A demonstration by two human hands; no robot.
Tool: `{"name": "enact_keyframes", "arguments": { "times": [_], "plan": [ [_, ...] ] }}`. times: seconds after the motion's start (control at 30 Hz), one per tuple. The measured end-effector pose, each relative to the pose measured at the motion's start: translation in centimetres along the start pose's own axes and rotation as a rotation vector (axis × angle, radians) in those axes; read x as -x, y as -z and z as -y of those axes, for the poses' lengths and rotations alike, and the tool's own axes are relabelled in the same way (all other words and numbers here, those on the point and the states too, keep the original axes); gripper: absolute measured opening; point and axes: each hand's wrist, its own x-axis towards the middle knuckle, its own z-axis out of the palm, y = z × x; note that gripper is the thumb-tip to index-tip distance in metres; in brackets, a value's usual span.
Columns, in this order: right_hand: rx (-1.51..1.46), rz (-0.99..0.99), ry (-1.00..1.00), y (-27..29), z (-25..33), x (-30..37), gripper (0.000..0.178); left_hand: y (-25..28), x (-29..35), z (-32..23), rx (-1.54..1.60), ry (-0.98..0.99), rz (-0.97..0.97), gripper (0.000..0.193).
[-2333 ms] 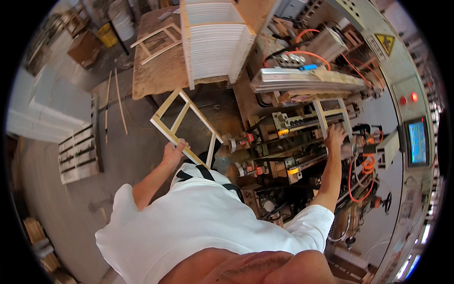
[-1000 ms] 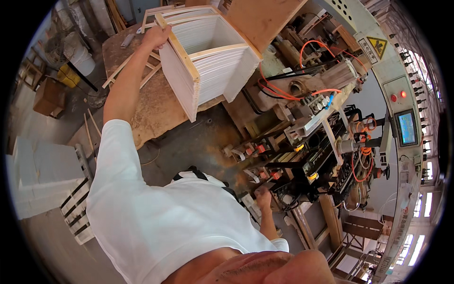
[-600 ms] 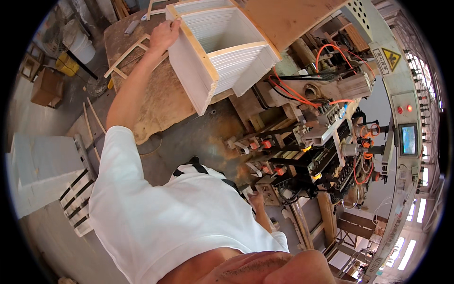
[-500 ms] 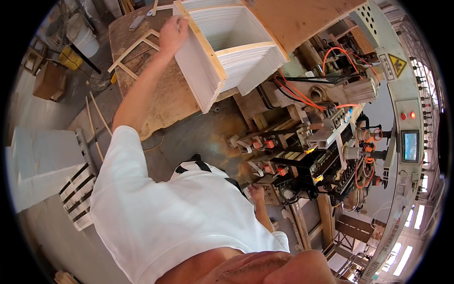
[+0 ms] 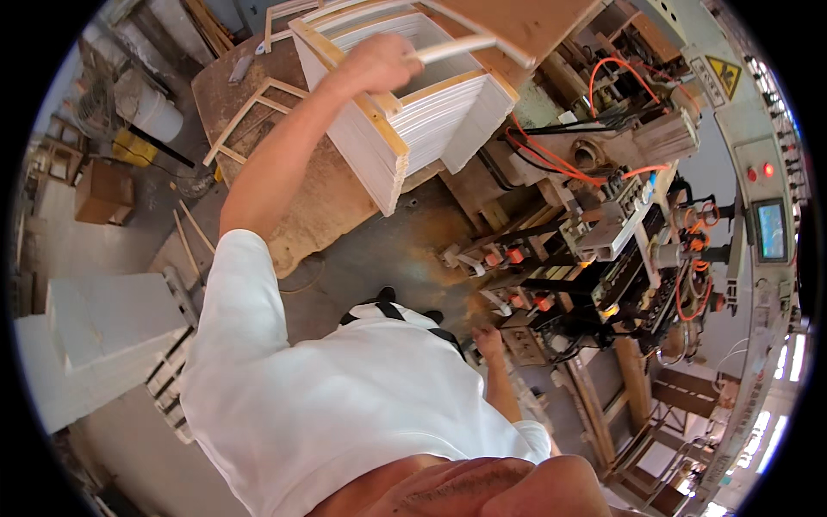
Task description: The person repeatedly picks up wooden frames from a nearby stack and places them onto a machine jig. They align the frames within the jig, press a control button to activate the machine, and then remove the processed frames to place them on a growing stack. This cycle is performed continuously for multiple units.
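Note:
My left hand [image 5: 379,65] is closed on a white slatted-looking frame piece [image 5: 461,47], whose pale bars slant out to the right over a stack of white frames [image 5: 444,121]. The stack stands on the worn wooden table [image 5: 319,207], with bare light-wood edges along its top. Motion blurs the hand, and its fingers are partly hidden. My right hand [image 5: 488,342] hangs low at the right of my body, beside a small machine control box [image 5: 521,345]. Its fingers look loosely apart, with nothing visible in them.
A machine with orange hoses [image 5: 620,258] fills the right side, under a grey panel with red lights and a screen [image 5: 771,231]. Light-wood frame pieces [image 5: 237,112] lie on the table's left. White stacked blocks [image 5: 108,323], a cardboard box [image 5: 103,191] and a white bucket [image 5: 155,112] stand left.
My left hand has moved right from the stack's left edge to above it, now with a white frame piece in it. My right hand stays low near the machine.

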Motion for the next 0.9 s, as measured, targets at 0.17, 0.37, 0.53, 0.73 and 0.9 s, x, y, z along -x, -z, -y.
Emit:
{"name": "enact_keyframes", "arguments": {
  "times": [0.17, 0.37, 0.53, 0.73, 0.9],
  "plan": [
    [0.137, 0.174, -0.088, -2.0, -3.4, 4.8, 0.027, 3.2, -1.3, 0.5, 0.121, -0.027, -0.025, 0.035],
    [-0.079, 0.068, -0.378, -4.8, -9.6, 9.1, 0.028, -0.3, -1.3, 0.6, 0.113, -0.003, 0.020, 0.030],
    [-0.315, 0.039, -0.375, -3.1, -2.0, 9.4, 0.032, -3.1, 1.6, 0.3, 0.004, 0.060, 0.097, 0.031],
    [-0.010, -0.044, -0.241, -2.4, -0.1, 9.8, 0.026, -5.7, 0.9, 0.2, 0.126, 0.069, 0.074, 0.036],
    [0.061, -0.238, -0.289, -0.9, -2.1, 12.8, 0.036, -7.8, -0.4, 1.0, 0.109, -0.134, 0.060, 0.040]
  ]
}}
